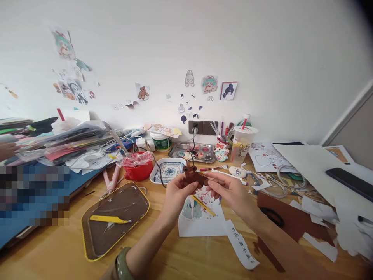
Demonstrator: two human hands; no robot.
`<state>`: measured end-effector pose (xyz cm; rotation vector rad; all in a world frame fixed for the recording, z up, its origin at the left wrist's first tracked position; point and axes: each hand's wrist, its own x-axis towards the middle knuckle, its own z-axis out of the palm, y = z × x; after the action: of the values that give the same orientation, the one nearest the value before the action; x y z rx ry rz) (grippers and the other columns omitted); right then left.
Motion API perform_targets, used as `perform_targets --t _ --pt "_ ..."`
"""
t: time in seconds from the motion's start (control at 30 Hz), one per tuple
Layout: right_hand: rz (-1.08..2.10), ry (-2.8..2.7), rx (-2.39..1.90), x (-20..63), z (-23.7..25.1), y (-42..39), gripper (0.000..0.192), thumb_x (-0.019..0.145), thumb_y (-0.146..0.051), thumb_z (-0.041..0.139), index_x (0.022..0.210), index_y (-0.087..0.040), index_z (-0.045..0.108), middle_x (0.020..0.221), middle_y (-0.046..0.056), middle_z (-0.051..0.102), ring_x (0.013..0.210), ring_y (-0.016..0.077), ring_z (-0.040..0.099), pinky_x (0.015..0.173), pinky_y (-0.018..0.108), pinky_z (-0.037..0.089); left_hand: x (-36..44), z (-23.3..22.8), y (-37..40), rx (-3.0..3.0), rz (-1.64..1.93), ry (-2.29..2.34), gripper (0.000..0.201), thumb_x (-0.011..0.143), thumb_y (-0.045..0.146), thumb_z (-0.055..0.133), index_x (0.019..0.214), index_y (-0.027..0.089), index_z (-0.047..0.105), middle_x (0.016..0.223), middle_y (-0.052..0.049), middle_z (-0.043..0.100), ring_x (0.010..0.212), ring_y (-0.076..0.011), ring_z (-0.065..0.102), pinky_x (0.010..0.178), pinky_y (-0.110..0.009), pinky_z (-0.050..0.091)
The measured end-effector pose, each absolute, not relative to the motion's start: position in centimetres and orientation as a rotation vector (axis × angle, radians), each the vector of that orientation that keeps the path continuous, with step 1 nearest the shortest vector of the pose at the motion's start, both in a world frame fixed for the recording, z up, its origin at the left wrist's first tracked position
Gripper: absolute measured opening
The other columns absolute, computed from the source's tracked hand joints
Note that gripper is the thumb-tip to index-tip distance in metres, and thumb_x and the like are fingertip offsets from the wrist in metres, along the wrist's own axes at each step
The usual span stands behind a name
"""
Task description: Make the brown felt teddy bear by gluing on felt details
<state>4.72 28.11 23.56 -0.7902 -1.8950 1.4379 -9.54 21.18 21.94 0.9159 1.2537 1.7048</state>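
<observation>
A small brown bear-shaped cutout (190,175) is held up over the middle of the table. My left hand (180,190) pinches it from the left, thumb in front. My right hand (227,190) has its thumb and fingers closed at the cutout's right end; a small tan piece seems to show there. Beneath both hands lies a white sheet with a printed figure (192,212), with a yellow stick (205,206) across it. Close by, a paper strip with handwriting (241,245) rests on the wood.
To the left, yellow tweezers (107,219) lie on a brown tray (90,237). Behind are a red bowl (138,171), a patterned tray (155,177) and a lidded plastic cup (240,146). Brown sheet material (294,221), scissors handles (271,217) and paper scraps cover the right side. Another person's hand (7,149) shows far left.
</observation>
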Motion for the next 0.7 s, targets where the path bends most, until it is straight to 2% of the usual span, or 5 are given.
perform_targets --t 0.07,0.2,0.3,0.43,0.7 --pt "1.407 -1.841 -0.821 4.5 23.4 28.0 0.025 0.078 -0.036 0.052 0.096 -0.018 0.055 0.073 0.000 0.061 0.060 0.0110 0.053 0.056 0.023 0.044 -9.5 21.8 21.2 0.886 1.750 1.259 0.022 0.067 0.022 0.065 0.087 0.014 0.062 0.084 -0.006 0.069 0.073 -0.0132 0.061 0.063 -0.021 0.043" --pt "1.349 -1.826 -0.886 4.2 22.9 27.7 0.021 0.075 -0.037 0.055 0.073 -0.017 0.058 0.067 0.001 0.059 0.058 0.0118 0.052 0.052 0.023 0.042 -8.9 21.5 21.1 0.858 1.814 1.252 0.023 0.069 0.023 0.064 0.090 0.014 0.060 0.089 -0.006 0.069 0.079 -0.0143 0.061 0.070 -0.023 0.044" --pt "1.303 -1.837 -0.920 4.0 22.7 27.5 0.019 0.073 -0.036 0.057 0.077 -0.017 0.062 0.073 0.002 0.062 0.067 0.0146 0.055 0.059 0.025 0.043 -8.1 21.2 20.8 0.871 1.843 1.249 0.018 0.069 0.022 0.064 0.084 0.015 0.058 0.087 -0.004 0.068 0.082 -0.0147 0.061 0.074 -0.025 0.044" --pt "1.248 -1.852 -0.960 4.0 22.8 27.2 0.019 0.072 -0.034 0.058 0.079 -0.018 0.064 0.077 0.003 0.065 0.075 0.0178 0.057 0.069 0.030 0.043 -7.2 20.7 20.5 0.909 1.906 1.284 0.017 0.068 0.019 0.065 0.068 0.018 0.048 0.074 0.003 0.063 0.074 -0.0108 0.059 0.070 -0.022 0.044" --pt "1.211 -1.908 -0.980 4.1 22.7 27.1 0.022 0.075 -0.034 0.052 0.075 -0.017 0.066 0.070 0.002 0.064 0.070 0.0177 0.057 0.060 0.027 0.042 -6.7 19.6 20.6 1.136 1.961 1.339 0.015 0.071 0.012 0.058 0.068 0.020 0.045 0.080 0.003 0.058 0.076 -0.0099 0.057 0.067 -0.022 0.045"
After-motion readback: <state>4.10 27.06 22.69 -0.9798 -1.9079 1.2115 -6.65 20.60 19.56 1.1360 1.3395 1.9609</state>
